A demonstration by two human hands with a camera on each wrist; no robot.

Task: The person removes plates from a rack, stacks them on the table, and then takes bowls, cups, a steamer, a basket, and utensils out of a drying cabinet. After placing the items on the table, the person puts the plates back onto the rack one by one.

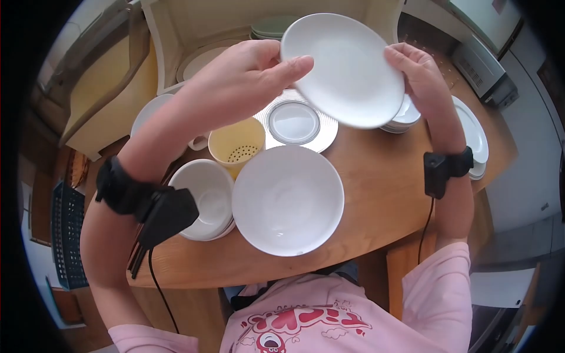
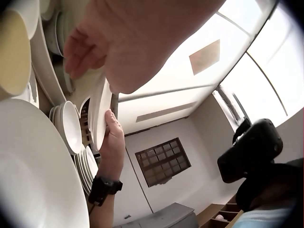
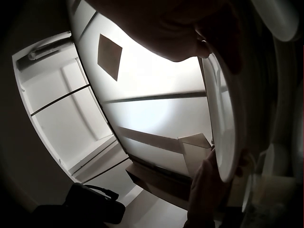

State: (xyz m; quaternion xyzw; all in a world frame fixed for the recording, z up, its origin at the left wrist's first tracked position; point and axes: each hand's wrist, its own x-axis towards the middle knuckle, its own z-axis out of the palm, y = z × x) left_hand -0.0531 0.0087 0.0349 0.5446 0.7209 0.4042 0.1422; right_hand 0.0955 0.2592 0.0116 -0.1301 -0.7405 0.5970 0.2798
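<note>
A white oval-looking plate (image 1: 347, 70) is held up over the far side of the table, its hollow face tilted toward me. My left hand (image 1: 259, 70) pinches its left edge, thumb on the upper face and fingers behind. At the opposite edge my right hand (image 1: 419, 73) grips the rim, thumb in front. The left wrist view shows the same plate (image 2: 98, 114) nearly edge-on, with the right hand (image 2: 114, 140) on its rim. Below the plate, a ridged round dish (image 1: 326, 135) carries a smaller round white piece (image 1: 294, 122).
A large white bowl (image 1: 288, 200) stands near the front edge, beside stacked smaller bowls (image 1: 203, 197) and a yellow holed container (image 1: 237, 141). White dishes (image 1: 406, 115) sit under the plate's right side; oval plates (image 1: 474, 132) lie at far right. Behind is a cream cabinet (image 1: 194, 23).
</note>
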